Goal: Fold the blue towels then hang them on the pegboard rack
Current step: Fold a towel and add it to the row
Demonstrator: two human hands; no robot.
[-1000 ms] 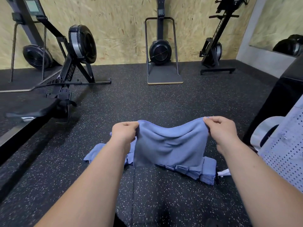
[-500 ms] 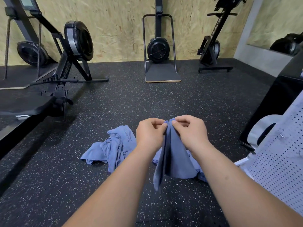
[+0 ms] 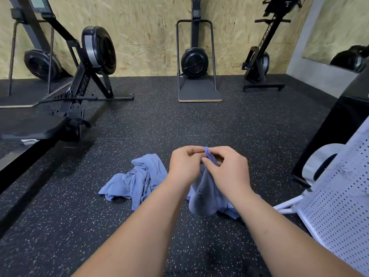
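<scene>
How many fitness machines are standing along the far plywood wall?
4: one at far left, a rower angled beside it, one upright at centre, another right of it. A mirror at right may reflect more.

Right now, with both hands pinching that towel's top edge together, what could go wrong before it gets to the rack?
1. The held towel hangs from one small pinch between the left hand and right hand; regripping could let the fold fall open.
2. Its lower end hangs close over the speckled floor and may drag.
3. The crumpled towels lie loose just left of it and could snag or get kicked on the way to the pegboard rack.
</scene>
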